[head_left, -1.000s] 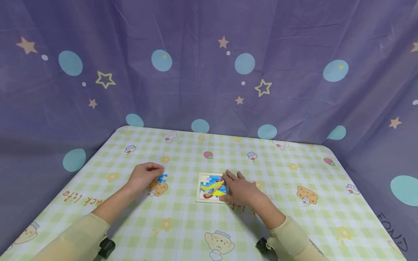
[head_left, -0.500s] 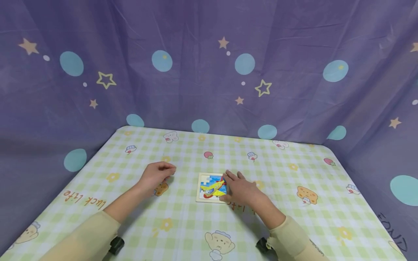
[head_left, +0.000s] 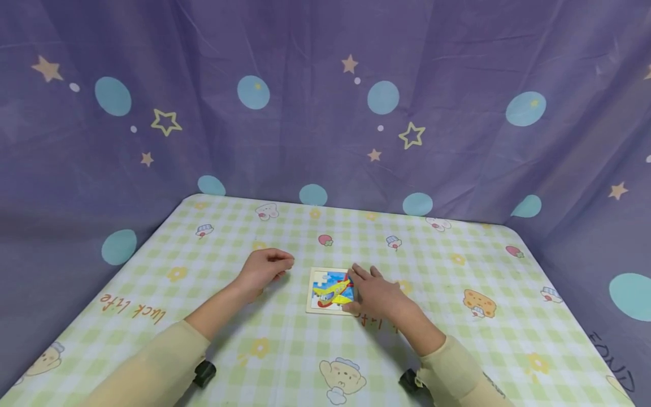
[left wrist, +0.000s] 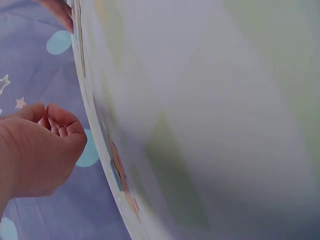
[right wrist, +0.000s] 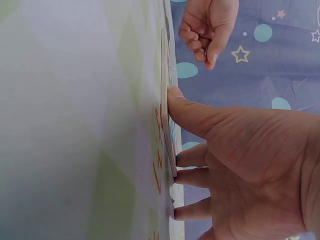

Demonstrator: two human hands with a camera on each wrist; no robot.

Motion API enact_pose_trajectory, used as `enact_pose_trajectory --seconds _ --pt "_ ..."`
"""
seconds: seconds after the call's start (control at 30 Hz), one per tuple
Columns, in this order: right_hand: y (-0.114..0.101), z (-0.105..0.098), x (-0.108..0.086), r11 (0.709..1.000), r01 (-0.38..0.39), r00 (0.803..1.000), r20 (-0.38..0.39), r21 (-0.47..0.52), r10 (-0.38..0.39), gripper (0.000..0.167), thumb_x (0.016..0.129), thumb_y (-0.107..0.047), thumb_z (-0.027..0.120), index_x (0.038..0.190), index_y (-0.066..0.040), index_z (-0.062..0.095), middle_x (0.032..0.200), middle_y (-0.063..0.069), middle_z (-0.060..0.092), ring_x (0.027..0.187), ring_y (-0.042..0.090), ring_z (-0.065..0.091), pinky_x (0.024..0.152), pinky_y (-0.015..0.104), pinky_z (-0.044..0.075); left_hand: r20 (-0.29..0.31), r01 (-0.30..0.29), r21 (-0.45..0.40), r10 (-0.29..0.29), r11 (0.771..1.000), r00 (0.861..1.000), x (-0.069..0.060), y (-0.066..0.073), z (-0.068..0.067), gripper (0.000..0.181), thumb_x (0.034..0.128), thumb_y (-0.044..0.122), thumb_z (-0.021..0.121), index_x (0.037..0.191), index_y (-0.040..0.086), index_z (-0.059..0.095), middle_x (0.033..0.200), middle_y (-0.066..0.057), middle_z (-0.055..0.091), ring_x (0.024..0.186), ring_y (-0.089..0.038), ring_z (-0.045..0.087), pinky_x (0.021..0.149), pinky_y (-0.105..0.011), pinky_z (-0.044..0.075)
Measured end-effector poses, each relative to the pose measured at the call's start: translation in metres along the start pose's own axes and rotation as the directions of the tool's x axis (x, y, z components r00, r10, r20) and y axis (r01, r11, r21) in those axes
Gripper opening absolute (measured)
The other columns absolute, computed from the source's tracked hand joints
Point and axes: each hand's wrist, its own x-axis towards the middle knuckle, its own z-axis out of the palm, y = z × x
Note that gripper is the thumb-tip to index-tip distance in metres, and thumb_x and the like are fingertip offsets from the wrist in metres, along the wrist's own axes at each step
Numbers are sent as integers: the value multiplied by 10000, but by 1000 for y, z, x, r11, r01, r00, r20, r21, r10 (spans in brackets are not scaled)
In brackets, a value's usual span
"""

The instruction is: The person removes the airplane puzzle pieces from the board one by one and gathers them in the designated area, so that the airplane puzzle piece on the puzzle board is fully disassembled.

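The left hand (head_left: 261, 271) hangs above the table, thumb and forefinger pressed together and the other fingers curled in; whether something thin sits between the tips, I cannot tell. The right hand (head_left: 377, 294) lies spread at the right side of the puzzle board (head_left: 317, 278), its thumb touching the board toward the near corner and its fingers reaching round the far right corner.

The board lies flat near the middle of the table, its airplane picture (head_left: 335, 289) mostly assembled, with pale base showing in the far left corner. That corner faces the left hand, and a strip of checked tablecloth (head_left: 292, 345) runs between the left fingertips and the left rim. Below the left hand, the left wrist view shows a small flat blue piece (left wrist: 116, 175) on the cloth.

Cloth stretches from the board to the rounded far edge, with wide stretches either side. Beyond that edge hangs a purple curtain (head_left: 315, 141).
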Motion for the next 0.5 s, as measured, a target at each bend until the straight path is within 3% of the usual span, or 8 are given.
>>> enact_pose_trajectory --seconds 0.3,0.5 --pt "0 0 0 1000 4 1000 -1 0 -4 873 916 -532 696 1592 -121 328 1666 41 223 1496 435 187 932 822 317 13 -9 10 9 1000 1000 2 5 16 266 959 130 695 1146 -59 699 909 -66 682 773 -226 575 678 -319 481" --pt "0 -1 0 1000 0 1000 -4 -2 0 873 917 -534 695 1593 -125 324 1667 41 222 1496 435 188 930 823 318 31 2 -12 -2 1000 1000 7 8 28 251 957 114 693 1141 -56 702 906 -100 674 774 -239 568 676 -309 474"
